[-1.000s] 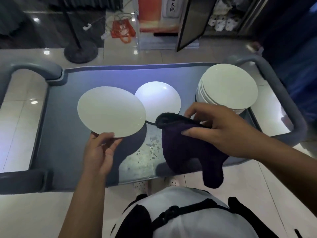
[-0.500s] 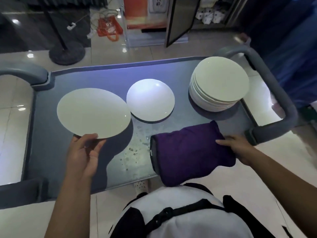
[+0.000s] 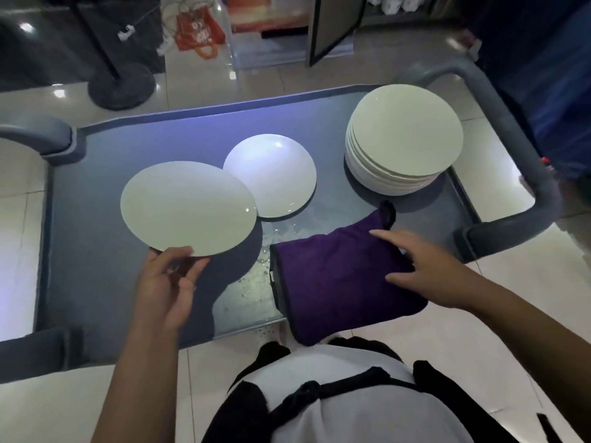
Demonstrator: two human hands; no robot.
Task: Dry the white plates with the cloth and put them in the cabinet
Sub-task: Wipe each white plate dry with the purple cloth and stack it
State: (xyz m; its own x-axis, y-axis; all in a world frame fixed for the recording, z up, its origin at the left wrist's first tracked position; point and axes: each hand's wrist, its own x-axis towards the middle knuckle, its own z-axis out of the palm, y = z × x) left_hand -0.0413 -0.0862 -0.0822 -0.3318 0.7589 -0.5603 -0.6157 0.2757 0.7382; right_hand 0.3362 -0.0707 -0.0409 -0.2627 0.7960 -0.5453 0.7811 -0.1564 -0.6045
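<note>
My left hand point(image 3: 166, 282) pinches the near rim of a white plate point(image 3: 188, 207) and holds it above the grey cart top point(image 3: 96, 244). Behind it a second white plate point(image 3: 275, 174) lies flat on the cart. A stack of several white plates point(image 3: 404, 135) stands at the far right. The purple cloth point(image 3: 339, 282) lies spread on the cart's near edge and hangs over it. My right hand point(image 3: 425, 270) rests on the cloth's right part with its fingers straight.
Water drops point(image 3: 256, 276) lie on the cart between the held plate and the cloth. Grey cart handles rise at the left point(image 3: 35, 132) and right point(image 3: 499, 123). Beyond the cart stand a black pole base point(image 3: 121, 84) and an open cabinet door point(image 3: 332, 24).
My right hand laid the bunched cloth down flat on the cart's near edge, then slid from its right edge onto its top. The left hand kept holding the plate.
</note>
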